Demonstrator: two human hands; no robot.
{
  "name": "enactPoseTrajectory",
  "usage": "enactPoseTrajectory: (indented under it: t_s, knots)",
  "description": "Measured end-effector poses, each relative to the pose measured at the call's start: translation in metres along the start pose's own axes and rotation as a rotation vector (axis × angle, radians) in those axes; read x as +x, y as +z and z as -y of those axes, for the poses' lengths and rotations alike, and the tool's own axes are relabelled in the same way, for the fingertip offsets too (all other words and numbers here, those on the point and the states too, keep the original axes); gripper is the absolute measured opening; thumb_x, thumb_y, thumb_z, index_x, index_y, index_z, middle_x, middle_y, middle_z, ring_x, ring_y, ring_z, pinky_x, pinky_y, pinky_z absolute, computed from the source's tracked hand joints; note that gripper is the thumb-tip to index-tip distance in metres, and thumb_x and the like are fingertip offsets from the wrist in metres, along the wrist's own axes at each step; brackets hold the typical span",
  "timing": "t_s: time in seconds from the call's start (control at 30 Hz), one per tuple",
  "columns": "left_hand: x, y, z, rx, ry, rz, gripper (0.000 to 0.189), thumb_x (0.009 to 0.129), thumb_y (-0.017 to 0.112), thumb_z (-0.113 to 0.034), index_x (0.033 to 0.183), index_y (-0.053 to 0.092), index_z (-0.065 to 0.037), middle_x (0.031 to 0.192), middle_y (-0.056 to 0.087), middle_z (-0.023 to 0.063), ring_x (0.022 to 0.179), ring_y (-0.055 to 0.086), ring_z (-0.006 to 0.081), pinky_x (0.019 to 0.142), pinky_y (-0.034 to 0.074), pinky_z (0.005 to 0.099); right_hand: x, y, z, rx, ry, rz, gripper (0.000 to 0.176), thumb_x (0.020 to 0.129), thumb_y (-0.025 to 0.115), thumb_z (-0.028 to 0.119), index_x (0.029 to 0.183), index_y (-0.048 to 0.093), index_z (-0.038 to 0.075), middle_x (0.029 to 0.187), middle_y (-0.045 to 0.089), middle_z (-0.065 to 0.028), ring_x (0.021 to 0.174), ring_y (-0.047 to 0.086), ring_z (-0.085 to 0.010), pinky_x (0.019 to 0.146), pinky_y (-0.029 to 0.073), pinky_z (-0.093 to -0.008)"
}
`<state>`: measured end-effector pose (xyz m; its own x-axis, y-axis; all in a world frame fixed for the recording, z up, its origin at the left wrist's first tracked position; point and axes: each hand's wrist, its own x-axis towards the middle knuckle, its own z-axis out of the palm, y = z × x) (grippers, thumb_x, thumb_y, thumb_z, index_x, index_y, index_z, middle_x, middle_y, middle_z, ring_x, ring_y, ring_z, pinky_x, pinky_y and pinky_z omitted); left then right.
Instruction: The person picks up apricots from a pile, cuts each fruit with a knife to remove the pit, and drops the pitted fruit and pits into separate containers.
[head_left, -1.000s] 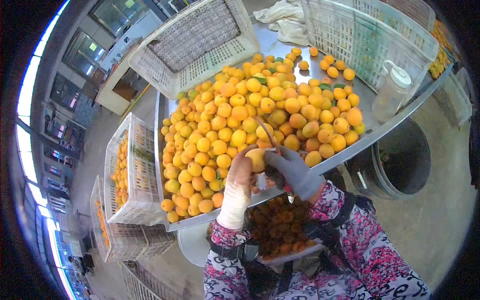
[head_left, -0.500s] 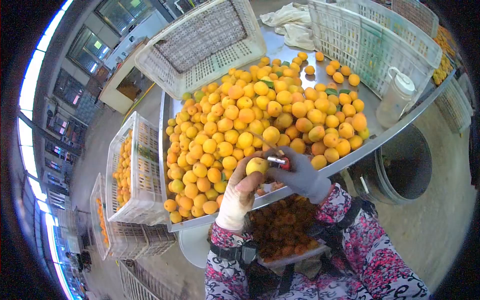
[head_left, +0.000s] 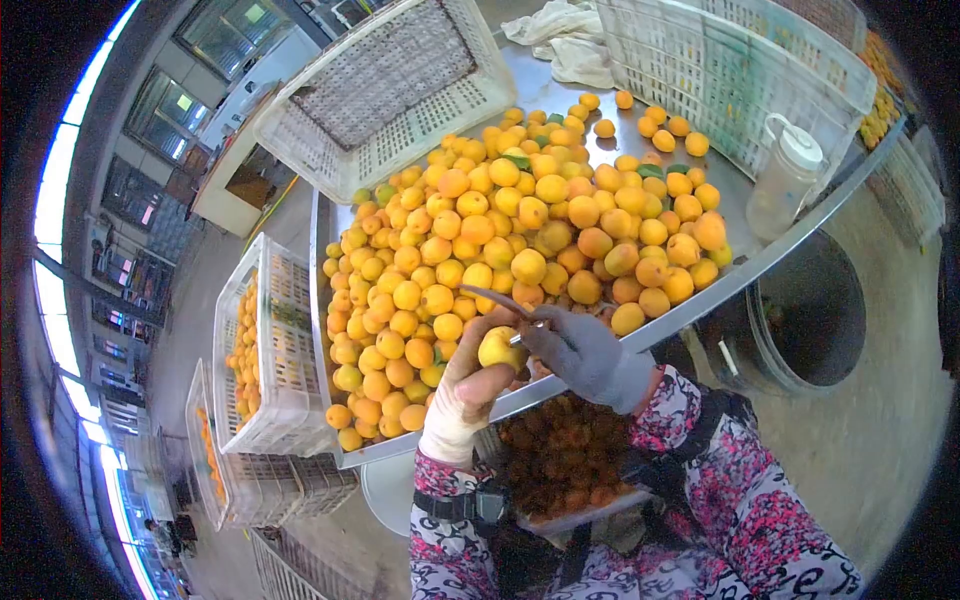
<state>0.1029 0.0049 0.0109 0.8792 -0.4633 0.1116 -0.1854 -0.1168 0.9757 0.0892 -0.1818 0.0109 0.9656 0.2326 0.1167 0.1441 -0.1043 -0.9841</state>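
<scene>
My left hand, with a pale covering over the wrist and palm, is closed around a yellow apricot. My right hand, in a grey glove, grips a small metal-tipped tool; its silver end meets the right side of the apricot. A thin brown curved blade juts up and left from the same hand. The glove hides the handle. Both hands are at the front edge of a metal table, close to a large heap of apricots.
A white crate tilts at the table's back left; another crate stands back right beside a plastic jug. Crates of apricots are stacked left. A dark bin stands right. Darker fruit fills a container below the edge.
The tool's silver tip has moved from beside the apricot onto its side. My right hand has turned and shifted slightly left, its curved blade now showing more. The view has shifted a little.
</scene>
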Motion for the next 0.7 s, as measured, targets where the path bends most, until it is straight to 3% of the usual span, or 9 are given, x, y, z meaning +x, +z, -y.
enactPoseTrajectory:
  t_s: [0.03,0.13,0.17,0.2,0.23,0.47,0.53,0.67,0.7]
  knots:
    - [0.001,-0.001,0.001,0.363,0.221,0.054,0.041,0.077,0.051,-0.004,0.118,0.048,-0.002,0.113,0.051,0.0083,0.082,0.054,0.0153,0.065,0.045,0.0234,0.001,0.0,0.001,0.001,0.002,-0.001,0.029,0.094,0.048,0.026,0.104,0.055,0.0,0.07,0.058,-0.0103,0.065,0.058,-0.0176,0.058,0.044,-0.0305]
    - [0.0,-0.002,-0.006,0.594,0.364,0.076,0.034,0.079,0.048,-0.006,0.112,0.05,0.0,0.105,0.054,0.0085,0.075,0.053,0.0143,0.063,0.046,0.0239,0.002,0.0,-0.001,-0.099,0.036,0.033,0.029,0.093,0.049,0.027,0.102,0.056,0.001,0.07,0.06,-0.0133,0.066,0.061,-0.0222,0.058,0.045,-0.0328]
    - [-0.001,0.001,-0.011,0.594,0.364,0.078,0.034,0.079,0.048,-0.006,0.112,0.05,0.0,0.105,0.054,0.0085,0.075,0.053,0.0143,0.063,0.046,0.0239,0.002,0.0,-0.004,-0.139,0.011,0.023,0.035,0.092,0.047,0.036,0.098,0.055,0.002,0.07,0.061,-0.016,0.067,0.061,-0.0302,0.057,0.045,-0.0388]
    - [-0.002,0.006,-0.016,0.388,0.184,0.039,0.033,0.08,0.047,-0.007,0.112,0.05,0.001,0.1,0.054,0.0082,0.073,0.053,0.0136,0.063,0.045,0.0238,0.003,0.001,-0.006,-0.178,-0.015,0.013,0.042,0.091,0.045,0.044,0.094,0.054,0.003,0.07,0.061,-0.0186,0.068,0.061,-0.0383,0.057,0.046,-0.0448]
    - [-0.003,0.008,-0.018,0.181,0.005,0.0,0.033,0.08,0.047,-0.008,0.112,0.051,0.002,0.096,0.055,0.0079,0.071,0.053,0.0129,0.062,0.045,0.0237,0.004,0.002,-0.007,-0.177,-0.014,0.013,0.042,0.091,0.045,0.044,0.094,0.054,0.003,0.07,0.061,-0.0186,0.068,0.061,-0.0383,0.057,0.046,-0.0448]
    - [-0.005,0.007,0.001,0.18,-0.017,0.033,0.036,0.081,0.048,-0.009,0.116,0.048,0.002,0.089,0.054,0.0067,0.068,0.051,0.0124,0.063,0.043,0.0229,0.007,0.006,-0.014,-0.407,0.078,0.07,0.045,0.091,0.042,0.047,0.093,0.054,0.003,0.074,0.061,-0.0214,0.072,0.06,-0.0406,0.062,0.047,-0.0484]
    - [-0.004,0.014,0.003,-0.337,-0.356,-0.14,0.038,0.079,0.053,-0.008,0.116,0.048,0.001,0.088,0.054,0.0056,0.07,0.052,0.0115,0.064,0.044,0.0234,0.009,0.008,-0.022,-0.444,0.081,0.064,0.045,0.091,0.042,0.047,0.094,0.053,0.003,0.075,0.061,-0.0218,0.072,0.061,-0.0405,0.063,0.047,-0.0486]
    - [0.005,0.023,-0.003,0.004,-0.292,-0.173,0.042,0.075,0.059,-0.006,0.115,0.047,0.0,0.089,0.055,0.0087,0.073,0.055,0.0159,0.066,0.045,0.0266,0.012,0.005,-0.021,-0.484,0.059,-0.031,0.045,0.091,0.042,0.048,0.094,0.054,0.004,0.074,0.062,-0.0219,0.072,0.061,-0.0394,0.064,0.047,-0.0497]
    - [0.005,0.023,0.014,0.208,-0.132,-0.224,0.044,0.073,0.061,-0.006,0.115,0.047,-0.001,0.091,0.057,0.0119,0.076,0.057,0.0201,0.068,0.046,0.0296,0.012,0.004,-0.018,-0.536,0.09,-0.049,0.044,0.091,0.042,0.047,0.093,0.054,0.005,0.073,0.062,-0.0217,0.071,0.061,-0.0391,0.063,0.047,-0.05]
